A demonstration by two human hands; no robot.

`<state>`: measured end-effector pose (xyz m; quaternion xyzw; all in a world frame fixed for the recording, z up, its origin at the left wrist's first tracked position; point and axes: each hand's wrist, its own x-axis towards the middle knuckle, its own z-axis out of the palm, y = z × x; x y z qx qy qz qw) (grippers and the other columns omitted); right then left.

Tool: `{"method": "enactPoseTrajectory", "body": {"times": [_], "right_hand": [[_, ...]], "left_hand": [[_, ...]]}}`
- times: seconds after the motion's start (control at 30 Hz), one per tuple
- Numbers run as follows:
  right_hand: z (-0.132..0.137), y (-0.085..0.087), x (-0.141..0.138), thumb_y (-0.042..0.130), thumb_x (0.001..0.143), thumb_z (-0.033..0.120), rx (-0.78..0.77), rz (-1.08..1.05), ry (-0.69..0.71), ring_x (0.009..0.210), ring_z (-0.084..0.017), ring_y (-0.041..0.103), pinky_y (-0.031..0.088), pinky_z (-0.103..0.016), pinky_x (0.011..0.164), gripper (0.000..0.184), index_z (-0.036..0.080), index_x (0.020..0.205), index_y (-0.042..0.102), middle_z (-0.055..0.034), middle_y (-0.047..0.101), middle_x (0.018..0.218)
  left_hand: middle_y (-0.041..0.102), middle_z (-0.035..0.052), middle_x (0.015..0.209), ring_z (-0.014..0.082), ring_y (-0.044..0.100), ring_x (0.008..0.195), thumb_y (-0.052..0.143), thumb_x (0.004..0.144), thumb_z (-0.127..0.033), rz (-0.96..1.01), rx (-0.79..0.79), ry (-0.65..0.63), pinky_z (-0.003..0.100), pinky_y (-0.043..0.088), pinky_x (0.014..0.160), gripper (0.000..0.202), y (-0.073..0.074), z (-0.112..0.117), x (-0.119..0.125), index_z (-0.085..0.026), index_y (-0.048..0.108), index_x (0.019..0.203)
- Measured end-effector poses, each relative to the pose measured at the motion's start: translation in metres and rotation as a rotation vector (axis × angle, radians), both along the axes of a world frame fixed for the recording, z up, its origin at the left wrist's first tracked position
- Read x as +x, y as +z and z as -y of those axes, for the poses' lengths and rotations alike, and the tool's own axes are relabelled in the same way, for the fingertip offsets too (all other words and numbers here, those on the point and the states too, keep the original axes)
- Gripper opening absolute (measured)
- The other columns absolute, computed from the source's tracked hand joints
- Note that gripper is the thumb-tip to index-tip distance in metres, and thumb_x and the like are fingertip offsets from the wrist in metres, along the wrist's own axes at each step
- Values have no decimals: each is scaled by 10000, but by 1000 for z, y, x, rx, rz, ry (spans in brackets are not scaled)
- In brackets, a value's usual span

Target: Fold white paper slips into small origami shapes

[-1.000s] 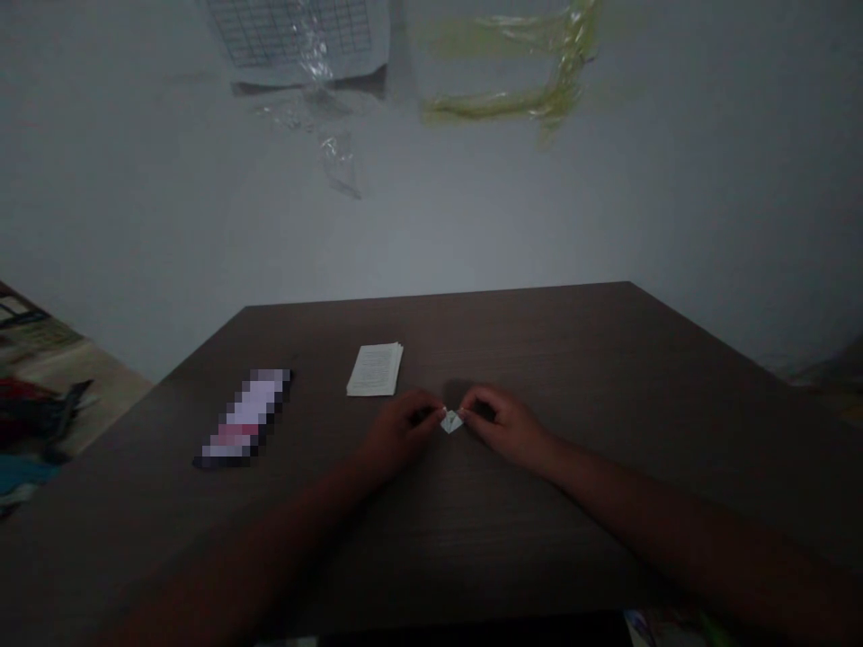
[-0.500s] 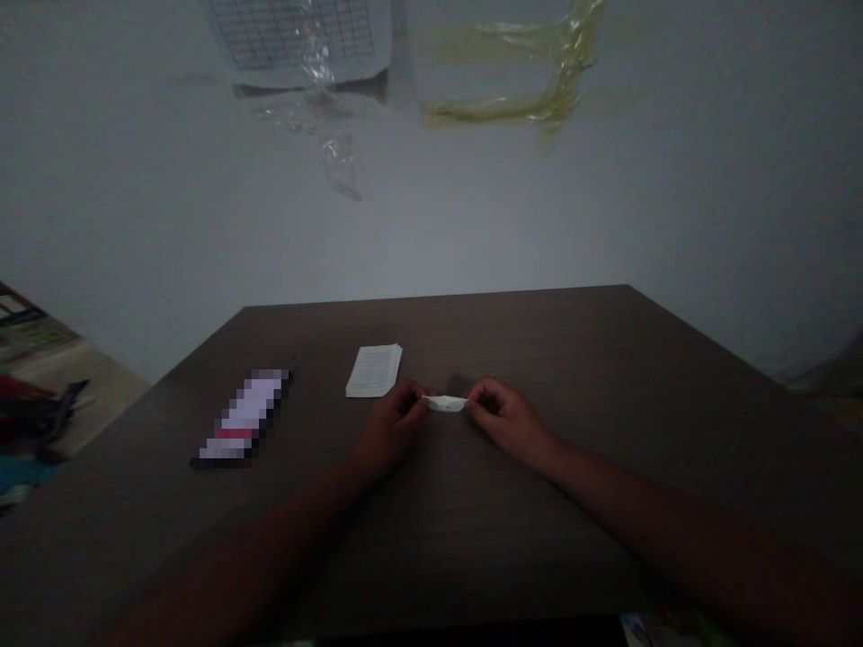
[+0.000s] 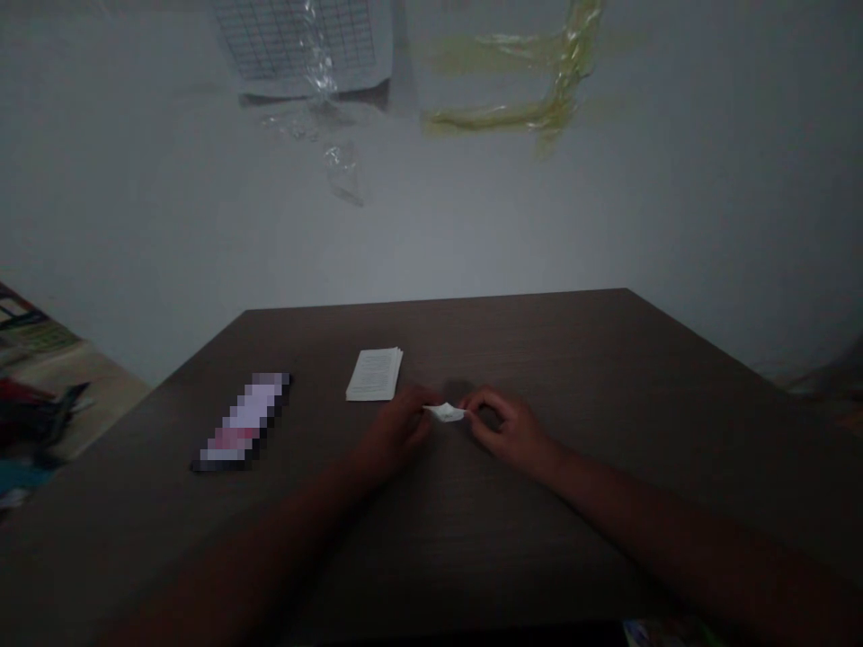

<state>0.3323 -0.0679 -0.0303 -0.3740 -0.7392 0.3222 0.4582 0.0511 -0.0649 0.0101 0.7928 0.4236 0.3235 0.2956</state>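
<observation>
Grip: both hands are closed on one small folded white paper, the left hand [image 3: 397, 427] pinching its left tip and the right hand [image 3: 509, 431] pinching its right tip. The fingers curl inward on each side, though the dim light makes their exact hold hard to read.

Held thing: the small folded white paper [image 3: 445, 412] is stretched between the hands, a narrow pointed shape with a slight bulge at the middle. It sits just above the tabletop, apparently not touching it. The folds themselves are too dim and small to make out.

Things: a squared stack of printed paper sheets [image 3: 375, 374] lies just beyond the left hand, flat on the table and not touching it. Further left of the grip, well apart, lies a pixelated flat packet [image 3: 244, 422], set at a slant.

Rest: the hands and forearms reach in from the near edge of a dark wood-grain table [image 3: 539, 341]. Beyond the grip, past the table's far edge, rises a pale wall [image 3: 472, 225] with a grid-printed sheet [image 3: 297, 36], clear plastic film [image 3: 343, 171] and yellow-green tape [image 3: 512, 112] on it. Low at far left, red and teal fabric [image 3: 27, 422] lies on the floor.
</observation>
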Motion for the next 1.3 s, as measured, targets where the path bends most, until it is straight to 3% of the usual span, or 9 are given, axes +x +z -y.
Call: {"method": "enactPoseTrajectory", "body": {"times": [0.17,0.37,0.6,0.73,0.9,1.13,1.3], "right_hand": [[0,2,0,804,1146,306,62,47,17,1134,-313,858,711,-510,1082,110,328,1043,771,-74,901,1175],[-1,4,1,773,1168,286,86,44,35,1131,-309,856,707,-512,1087,110,328,1067,784,-74,894,1173],[1,4,2,779,1139,229,103,107,45,1187,-315,862,707,-520,1125,103,328,1154,803,-77,906,1227],[3,3,2,847,1117,217,140,191,58,1319,-347,854,694,-570,1208,263,337,1351,855,-107,913,1363],[-4,-3,2,859,1181,303,187,197,122,1226,-335,863,704,-549,1154,56,334,1224,875,-85,918,1249],[-2,-1,2,837,1180,329,12,137,97,1015,-271,824,660,-418,967,91,304,1105,793,-42,874,1096],[1,6,-3,821,1171,344,-113,66,61,1027,-267,794,623,-404,952,125,302,1097,730,-32,831,1070]], "left_hand": [[860,96,1387,327,857,1282,766,973,-107,-114,29,-91,429,695,1188,300,11,5,-1,-254,878,1209],[863,111,1450,325,872,1315,812,1039,-143,-129,85,-121,453,712,1228,262,2,1,-1,-263,892,1258],[908,96,1355,329,876,1294,794,1079,-116,-100,57,-97,471,708,1235,216,3,1,1,-270,913,1173],[910,73,1260,310,880,1210,822,1078,-125,-103,59,-112,429,717,1177,168,4,0,3,-270,903,1099],[918,69,1280,288,883,1207,784,1152,-159,-209,52,-107,405,716,1165,143,7,5,3,-248,879,1210],[923,46,1255,305,882,1184,823,1115,-308,-96,-69,-4,407,717,1145,130,5,11,5,-266,823,1237],[901,38,1158,306,850,1126,928,996,-415,-6,-229,66,430,706,1103,246,3,3,7,-280,795,1152]]}}
